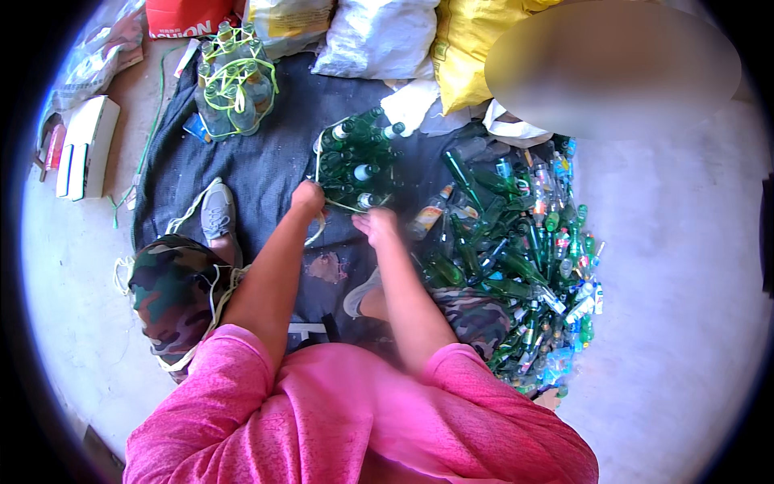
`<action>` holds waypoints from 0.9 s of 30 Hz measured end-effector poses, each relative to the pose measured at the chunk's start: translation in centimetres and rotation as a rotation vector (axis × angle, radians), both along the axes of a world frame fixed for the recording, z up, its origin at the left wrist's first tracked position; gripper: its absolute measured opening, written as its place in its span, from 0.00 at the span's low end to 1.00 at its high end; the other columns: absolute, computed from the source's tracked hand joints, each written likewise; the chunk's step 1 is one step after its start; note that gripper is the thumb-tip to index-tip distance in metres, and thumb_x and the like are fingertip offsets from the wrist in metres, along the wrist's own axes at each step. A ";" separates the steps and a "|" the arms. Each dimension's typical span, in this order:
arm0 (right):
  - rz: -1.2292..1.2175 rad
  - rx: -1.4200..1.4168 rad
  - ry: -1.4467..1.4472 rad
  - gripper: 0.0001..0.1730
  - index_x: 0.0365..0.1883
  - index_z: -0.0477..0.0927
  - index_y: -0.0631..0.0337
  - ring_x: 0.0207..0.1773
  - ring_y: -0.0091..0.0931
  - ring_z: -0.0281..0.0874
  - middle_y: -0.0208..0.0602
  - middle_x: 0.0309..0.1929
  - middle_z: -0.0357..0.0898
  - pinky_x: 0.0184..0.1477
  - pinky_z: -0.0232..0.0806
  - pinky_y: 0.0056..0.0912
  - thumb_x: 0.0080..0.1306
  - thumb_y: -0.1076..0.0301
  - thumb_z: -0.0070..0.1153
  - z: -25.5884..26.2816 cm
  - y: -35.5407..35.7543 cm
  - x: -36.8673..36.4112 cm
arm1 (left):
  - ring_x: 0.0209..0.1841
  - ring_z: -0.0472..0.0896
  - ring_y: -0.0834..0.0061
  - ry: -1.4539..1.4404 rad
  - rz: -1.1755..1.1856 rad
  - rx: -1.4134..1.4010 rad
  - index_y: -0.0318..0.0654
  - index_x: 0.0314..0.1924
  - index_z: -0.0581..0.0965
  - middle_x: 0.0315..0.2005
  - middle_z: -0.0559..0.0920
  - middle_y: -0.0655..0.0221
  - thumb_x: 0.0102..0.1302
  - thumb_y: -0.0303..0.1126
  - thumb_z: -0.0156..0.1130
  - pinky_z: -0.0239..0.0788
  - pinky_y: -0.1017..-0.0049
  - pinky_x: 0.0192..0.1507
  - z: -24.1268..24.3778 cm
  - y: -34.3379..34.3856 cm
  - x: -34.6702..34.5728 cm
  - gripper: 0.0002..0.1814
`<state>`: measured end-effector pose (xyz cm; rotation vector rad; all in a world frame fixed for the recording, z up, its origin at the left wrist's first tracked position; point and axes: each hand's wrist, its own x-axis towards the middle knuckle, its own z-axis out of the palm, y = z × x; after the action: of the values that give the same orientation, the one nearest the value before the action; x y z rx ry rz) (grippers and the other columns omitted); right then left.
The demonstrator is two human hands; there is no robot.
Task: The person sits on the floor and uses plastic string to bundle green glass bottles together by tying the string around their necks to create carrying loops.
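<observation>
A cluster of green glass bottles (354, 151) stands on a dark cloth before me, with a pale cord (318, 158) running around its left and near sides. At the near left corner of the cluster, my left hand (309, 196) is closed on the cord, and a loose end hangs beneath it. My right hand (376, 225) is at the near right corner, its fingers spread beside the cord; whether it touches the cord is hard to tell. Farther off at the left, a bundle of clear glass bottles (236, 91) is bound with yellow-green cord.
A heap of loose glass and plastic bottles (514, 254) lies at the right. White (381, 39) and yellow woven sacks (462, 54) line the far edge of the dark cloth (266, 163). A white box (91, 148) is at the far left. More pale cord lies across my camouflage-clad left knee (172, 290).
</observation>
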<state>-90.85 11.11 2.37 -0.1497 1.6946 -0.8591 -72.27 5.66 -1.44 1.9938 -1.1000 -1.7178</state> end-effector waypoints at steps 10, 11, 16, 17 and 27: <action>-0.047 0.000 0.164 0.19 0.61 0.66 0.64 0.42 0.44 0.84 0.50 0.50 0.74 0.42 0.79 0.45 0.72 0.74 0.36 -0.4 0.3 1.7 | 0.30 0.86 0.56 0.037 0.120 -0.054 0.34 0.50 0.76 0.36 0.85 0.50 0.75 0.38 0.44 0.79 0.61 0.39 3.0 1.0 -0.7 0.17; -0.098 0.005 0.142 0.19 0.61 0.65 0.65 0.42 0.44 0.84 0.50 0.50 0.74 0.43 0.79 0.46 0.73 0.73 0.36 -0.3 0.4 1.9 | 0.30 0.86 0.56 0.054 0.149 -0.038 0.34 0.50 0.76 0.35 0.85 0.50 0.75 0.38 0.44 0.79 0.61 0.38 3.3 1.1 -0.7 0.18; -0.222 0.016 -0.002 0.19 0.61 0.64 0.71 0.46 0.48 0.82 0.56 0.51 0.73 0.49 0.78 0.51 0.74 0.71 0.38 0.2 0.1 1.9 | 0.28 0.86 0.59 -0.018 0.060 -0.082 0.37 0.54 0.76 0.35 0.85 0.54 0.75 0.38 0.43 0.79 0.62 0.34 -0.4 1.1 -0.8 0.18; -0.233 0.009 -0.036 0.19 0.60 0.63 0.72 0.47 0.49 0.81 0.57 0.51 0.73 0.50 0.78 0.51 0.74 0.71 0.38 -0.2 0.1 1.5 | 0.28 0.87 0.59 0.011 0.059 -0.051 0.38 0.55 0.76 0.35 0.85 0.54 0.75 0.38 0.43 0.79 0.62 0.33 -0.5 0.9 -0.8 0.18; -0.078 -0.055 0.086 0.17 0.56 0.69 0.64 0.43 0.43 0.84 0.51 0.44 0.79 0.47 0.78 0.48 0.70 0.77 0.36 -0.6 0.2 1.1 | 0.22 0.83 0.66 0.337 0.298 0.067 0.42 0.60 0.74 0.31 0.84 0.59 0.74 0.37 0.43 0.76 0.69 0.24 1.2 1.2 -0.6 0.19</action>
<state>-89.73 11.28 1.76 -0.1608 1.7673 -0.9693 -72.89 6.83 -0.23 1.7127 -0.6082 -1.8533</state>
